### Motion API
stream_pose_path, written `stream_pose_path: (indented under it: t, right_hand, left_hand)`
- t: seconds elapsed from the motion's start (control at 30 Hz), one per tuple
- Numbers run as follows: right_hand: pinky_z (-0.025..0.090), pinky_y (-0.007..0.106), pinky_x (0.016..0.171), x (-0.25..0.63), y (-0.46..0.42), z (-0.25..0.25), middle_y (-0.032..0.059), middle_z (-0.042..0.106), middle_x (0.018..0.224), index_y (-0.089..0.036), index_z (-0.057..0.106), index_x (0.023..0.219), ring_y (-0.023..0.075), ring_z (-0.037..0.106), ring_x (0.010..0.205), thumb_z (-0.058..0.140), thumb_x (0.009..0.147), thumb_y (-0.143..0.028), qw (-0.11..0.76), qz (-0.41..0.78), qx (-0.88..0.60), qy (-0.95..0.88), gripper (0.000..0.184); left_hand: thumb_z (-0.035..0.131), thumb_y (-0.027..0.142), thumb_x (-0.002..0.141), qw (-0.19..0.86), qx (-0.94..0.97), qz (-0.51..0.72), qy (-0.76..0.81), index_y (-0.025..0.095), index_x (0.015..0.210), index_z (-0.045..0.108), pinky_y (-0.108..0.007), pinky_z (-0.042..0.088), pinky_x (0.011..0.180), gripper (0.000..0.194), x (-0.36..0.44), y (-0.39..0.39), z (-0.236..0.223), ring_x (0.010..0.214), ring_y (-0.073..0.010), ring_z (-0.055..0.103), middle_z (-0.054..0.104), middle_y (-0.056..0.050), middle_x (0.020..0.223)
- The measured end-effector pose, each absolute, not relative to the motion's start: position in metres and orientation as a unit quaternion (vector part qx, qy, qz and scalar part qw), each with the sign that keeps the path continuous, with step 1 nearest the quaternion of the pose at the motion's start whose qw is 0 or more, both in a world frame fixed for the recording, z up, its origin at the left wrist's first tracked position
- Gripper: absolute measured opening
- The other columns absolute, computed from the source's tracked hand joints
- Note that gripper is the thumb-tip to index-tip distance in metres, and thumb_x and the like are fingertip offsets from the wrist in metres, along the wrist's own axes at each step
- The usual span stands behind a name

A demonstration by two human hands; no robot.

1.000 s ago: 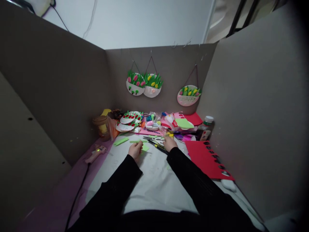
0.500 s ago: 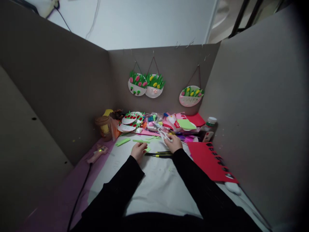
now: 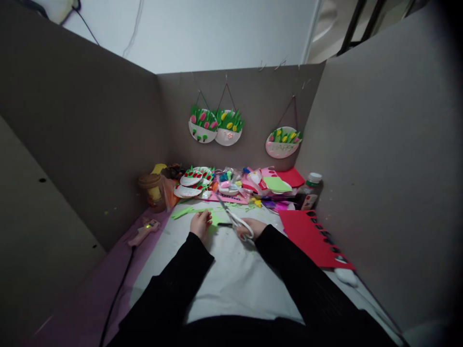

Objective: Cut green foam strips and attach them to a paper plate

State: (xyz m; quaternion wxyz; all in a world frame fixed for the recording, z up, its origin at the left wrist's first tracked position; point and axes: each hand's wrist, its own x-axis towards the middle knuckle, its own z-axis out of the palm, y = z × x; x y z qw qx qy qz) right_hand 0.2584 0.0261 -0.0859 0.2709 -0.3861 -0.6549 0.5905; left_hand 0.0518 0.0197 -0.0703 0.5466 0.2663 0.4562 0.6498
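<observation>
My right hand point(image 3: 254, 228) is closed round the white handles of a pair of scissors point(image 3: 235, 220); the blades point up and left over the white sheet point(image 3: 231, 274). My left hand point(image 3: 200, 222) pinches a small piece of light green foam point(image 3: 216, 220) that lies beside the blades. More green foam strips point(image 3: 183, 211) lie just beyond the left hand. A dark pencil point(image 3: 224, 224) shows between the two hands.
A pink glue gun point(image 3: 144, 230) with a black cord lies at the left. A red foam sheet with cut-outs point(image 3: 311, 236) lies at the right. Paper-plate flower crafts, a jar point(image 3: 154, 189) and a bottle point(image 3: 308, 190) crowd the back. Grey cardboard walls enclose three sides.
My right hand has picked up the scissors from the back clutter and drawn them toward me, blades now near the green foam. The left hand has stayed on the foam piece.
</observation>
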Motion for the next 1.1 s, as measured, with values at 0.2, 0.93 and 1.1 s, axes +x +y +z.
stream_pose_path:
  t: [0.2, 0.93, 1.1]
  right_hand:
    - [0.038, 0.021, 0.049, 0.257, 0.049, -0.102, -0.0051, 0.05, 0.059, -0.018, 0.048, 0.075, 0.0087, 0.046, 0.051, 0.067, 0.056, -0.04, 0.5, 0.434, -0.49, -0.567, 0.035]
    - [0.039, 0.021, 0.04, 0.243, 0.01, -0.078, -0.0018, 0.055, 0.056, -0.017, 0.045, 0.078, 0.011, 0.053, 0.044, 0.066, 0.063, -0.047, 0.193, 0.624, -0.396, -0.646, 0.04]
    - [0.041, 0.022, 0.043, 0.241, 0.008, -0.078, -0.0051, 0.051, 0.051, -0.018, 0.042, 0.079, 0.011, 0.052, 0.044, 0.066, 0.065, -0.038, 0.144, 0.619, -0.395, -0.664, 0.034]
  left_hand:
    - [0.065, 0.026, 0.068, 0.542, 0.257, 0.66, 0.452, 0.013, 0.072, 0.054, -0.017, 0.041, 0.052, 0.018, 0.051, 0.024, -0.077, 0.061, -0.006, 0.055, 0.058, -0.002, 0.071]
    - [0.065, 0.03, 0.07, 0.551, 0.287, 0.669, 0.408, 0.014, 0.075, 0.053, -0.022, 0.047, 0.064, 0.021, 0.048, 0.021, -0.069, 0.088, -0.0168, 0.064, 0.065, -0.011, 0.096]
    - [0.064, 0.031, 0.07, 0.546, 0.299, 0.661, 0.419, 0.014, 0.075, 0.051, -0.02, 0.045, 0.058, 0.022, 0.048, 0.022, -0.07, 0.083, -0.0161, 0.065, 0.066, -0.01, 0.092]
